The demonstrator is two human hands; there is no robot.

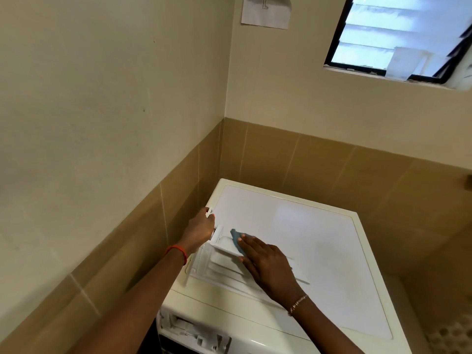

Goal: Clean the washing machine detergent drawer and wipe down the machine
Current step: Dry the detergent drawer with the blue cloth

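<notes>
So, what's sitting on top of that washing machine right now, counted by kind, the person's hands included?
detergent drawer: 1
blue cloth: 1
hands: 2, the left hand gripping the drawer's far end, the right hand flat on the cloth
total: 4

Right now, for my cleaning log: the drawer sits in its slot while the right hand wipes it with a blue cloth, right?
No: the head view shows the drawer out, lying on the washing machine; the right hand does wipe it with a blue cloth.
</notes>
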